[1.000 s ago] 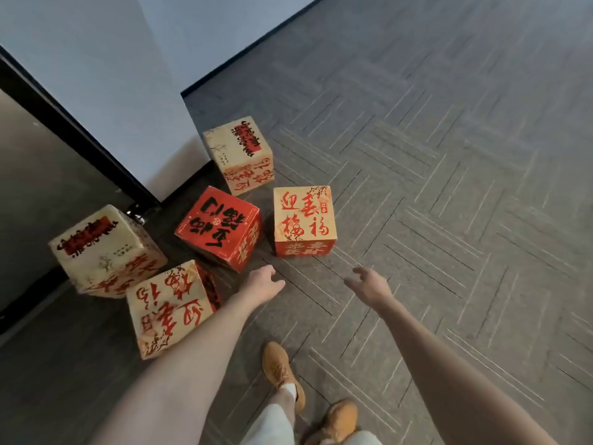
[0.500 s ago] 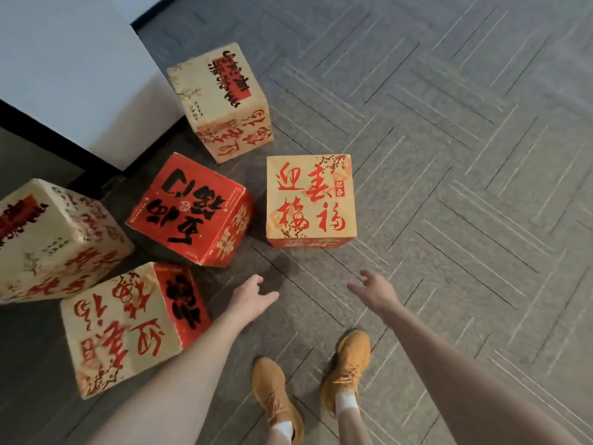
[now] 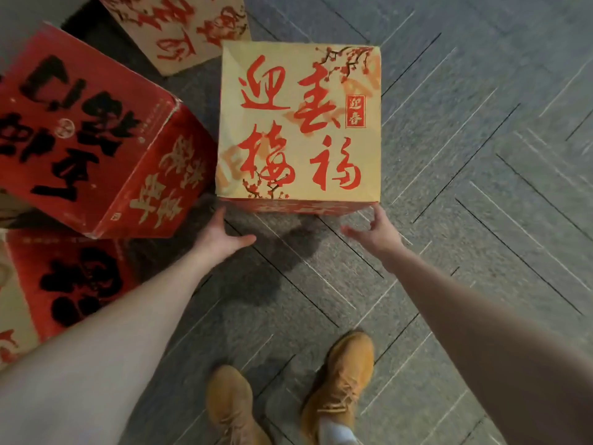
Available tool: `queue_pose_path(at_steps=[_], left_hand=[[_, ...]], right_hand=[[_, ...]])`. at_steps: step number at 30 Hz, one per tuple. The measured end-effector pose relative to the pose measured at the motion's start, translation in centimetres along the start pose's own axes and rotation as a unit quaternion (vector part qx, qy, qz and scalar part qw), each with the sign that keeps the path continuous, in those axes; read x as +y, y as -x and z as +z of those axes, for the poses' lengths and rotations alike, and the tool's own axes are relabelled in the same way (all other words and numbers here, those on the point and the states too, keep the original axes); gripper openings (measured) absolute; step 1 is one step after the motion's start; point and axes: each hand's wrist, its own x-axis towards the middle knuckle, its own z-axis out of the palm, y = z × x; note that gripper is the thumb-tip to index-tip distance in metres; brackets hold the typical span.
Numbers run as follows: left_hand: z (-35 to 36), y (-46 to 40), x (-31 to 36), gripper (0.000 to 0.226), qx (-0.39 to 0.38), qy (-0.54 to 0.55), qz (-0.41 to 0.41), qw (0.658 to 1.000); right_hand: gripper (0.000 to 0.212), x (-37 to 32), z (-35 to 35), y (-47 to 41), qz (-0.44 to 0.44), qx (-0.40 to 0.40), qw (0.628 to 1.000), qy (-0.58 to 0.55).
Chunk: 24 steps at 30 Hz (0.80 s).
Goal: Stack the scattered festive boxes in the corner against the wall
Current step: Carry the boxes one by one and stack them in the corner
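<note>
Head view, steeply downward, close

Both arms are bare along their whole visible length, with no sleeves, watch or rings on the left hand (image 3: pixel 221 234) or the right hand (image 3: pixel 375 234). The feet wear tan, suede-like lace-up shoes, the left shoe (image 3: pixel 232 404) and the right shoe (image 3: pixel 341 377), with laces of the same tan. A white sock (image 3: pixel 337 430) shows above the right shoe.
</note>
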Motion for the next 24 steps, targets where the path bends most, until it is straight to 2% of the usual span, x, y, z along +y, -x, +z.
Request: queue_pose_path(at_steps=[3,6,8,11,14,18,21,24], left_hand=[[1.4,-2.3,0.5,0.106,-0.028,0.129,0.032,0.991],[2.1,-3.9,0.8,0.081,-0.017,0.202,0.055,0.978],[2.1,-4.6,0.6,0.061,0.003,0.22,0.065,0.973],[1.8,-4.9,0.6,0.048,0.005,0.21,0.087,0.974],[0.8,-4.1,1.2,0.045,-0.003,0.197,0.112,0.974],[-1.7,-1.8,3.0,0.04,0.02,0.236,0.099,0.967],[-4.2,0.4,5.4,0.05,0.034,0.27,0.104,0.957],[-7.6,3.4,7.9,0.056,0.031,0.277,0.106,0.954]], right_hand=[[0.092,0.6,0.7,-2.6,-0.034,-0.005,0.998,-0.055],[0.099,1.2,1.5,-4.4,-0.047,-0.005,0.994,-0.095],[0.094,1.0,1.8,-4.8,-0.046,0.0,0.992,-0.118],[0.081,0.7,1.9,-4.6,-0.043,0.012,0.99,-0.132],[0.077,0.0,1.4,-3.6,-0.058,0.028,0.989,-0.131],[0.061,-2.9,-0.6,-1.0,-0.091,0.027,0.981,-0.171],[0.067,-6.4,-2.6,0.9,-0.113,0.013,0.971,-0.209],[0.063,-10.9,-5.5,3.6,-0.134,0.003,0.968,-0.214]])
